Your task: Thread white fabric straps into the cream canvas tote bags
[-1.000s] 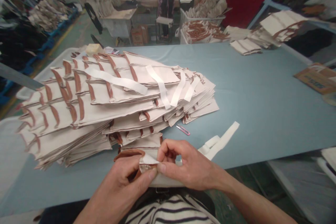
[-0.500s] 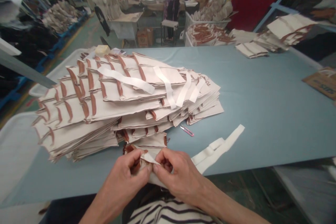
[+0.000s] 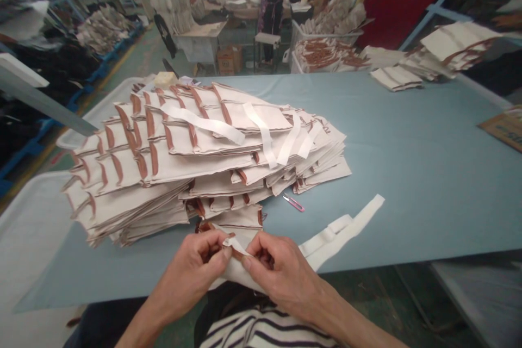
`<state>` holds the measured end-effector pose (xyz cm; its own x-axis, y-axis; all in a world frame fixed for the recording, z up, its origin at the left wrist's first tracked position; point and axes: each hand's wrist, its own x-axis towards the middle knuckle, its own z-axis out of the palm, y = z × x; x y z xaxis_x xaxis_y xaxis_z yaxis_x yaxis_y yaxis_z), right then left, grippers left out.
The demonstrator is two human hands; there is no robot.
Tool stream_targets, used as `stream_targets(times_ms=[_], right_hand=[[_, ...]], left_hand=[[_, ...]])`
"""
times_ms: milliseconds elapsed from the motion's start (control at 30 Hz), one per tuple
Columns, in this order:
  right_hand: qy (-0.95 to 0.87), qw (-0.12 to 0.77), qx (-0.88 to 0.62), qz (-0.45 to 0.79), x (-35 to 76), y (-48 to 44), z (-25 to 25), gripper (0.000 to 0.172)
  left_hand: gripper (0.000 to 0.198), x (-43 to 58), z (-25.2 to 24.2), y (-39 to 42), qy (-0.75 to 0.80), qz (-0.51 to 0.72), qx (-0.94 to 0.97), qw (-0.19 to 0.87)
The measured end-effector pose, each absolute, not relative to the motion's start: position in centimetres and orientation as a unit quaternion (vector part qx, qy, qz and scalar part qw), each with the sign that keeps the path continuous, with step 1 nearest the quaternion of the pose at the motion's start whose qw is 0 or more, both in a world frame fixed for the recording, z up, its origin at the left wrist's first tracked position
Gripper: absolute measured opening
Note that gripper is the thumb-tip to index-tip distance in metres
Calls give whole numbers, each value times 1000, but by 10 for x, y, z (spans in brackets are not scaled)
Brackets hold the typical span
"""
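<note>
Near the front edge of the blue-grey table [image 3: 408, 174], my left hand [image 3: 199, 261] pinches the folded corner of a cream cloth piece [image 3: 234, 274] with brown trim. My right hand [image 3: 277, 261] grips the same piece just to the right, thumb and fingers closed on its edge. The piece hangs over the table edge toward my lap. Beyond my hands lies a large fanned pile of cream cloth pieces [image 3: 204, 168] with brown edging. White strips [image 3: 261, 133] rest on the pile. Pink thread snips [image 3: 293, 203] lie in front of it.
More white strips [image 3: 346, 234] lie right of my hands. Cloth stacks [image 3: 396, 78] sit at the far right edge, and a cardboard piece [image 3: 505, 128] lies at the right. Behind the table are full crates [image 3: 326, 54] and a person [image 3: 271, 0] in dark clothes.
The whole view has shifted slightly. My hands have moved a little apart along the cloth edge, showing more brown trim between them. Both still hold the piece.
</note>
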<state>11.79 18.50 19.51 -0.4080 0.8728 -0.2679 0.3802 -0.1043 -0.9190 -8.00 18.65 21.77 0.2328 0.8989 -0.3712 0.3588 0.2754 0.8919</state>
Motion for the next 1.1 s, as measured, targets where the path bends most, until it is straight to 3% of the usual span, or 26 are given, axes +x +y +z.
stream_targets(times_ms=[400,600,800,1100], right_hand=[[-708,336,-472,403,107,189,195,13],[-688,307,-461,469,113,198,202,13],[-633,309,-444,554,115,200,198,28],[-644,304,-474,518,113,191,206,16]], left_hand=[[33,-75,231,180,600,257,610,450],[30,-69,233,177,590,276,629,425],[32,-50,218,174,588,342,628,378],[34,-52,206,165,621,341,566,422]])
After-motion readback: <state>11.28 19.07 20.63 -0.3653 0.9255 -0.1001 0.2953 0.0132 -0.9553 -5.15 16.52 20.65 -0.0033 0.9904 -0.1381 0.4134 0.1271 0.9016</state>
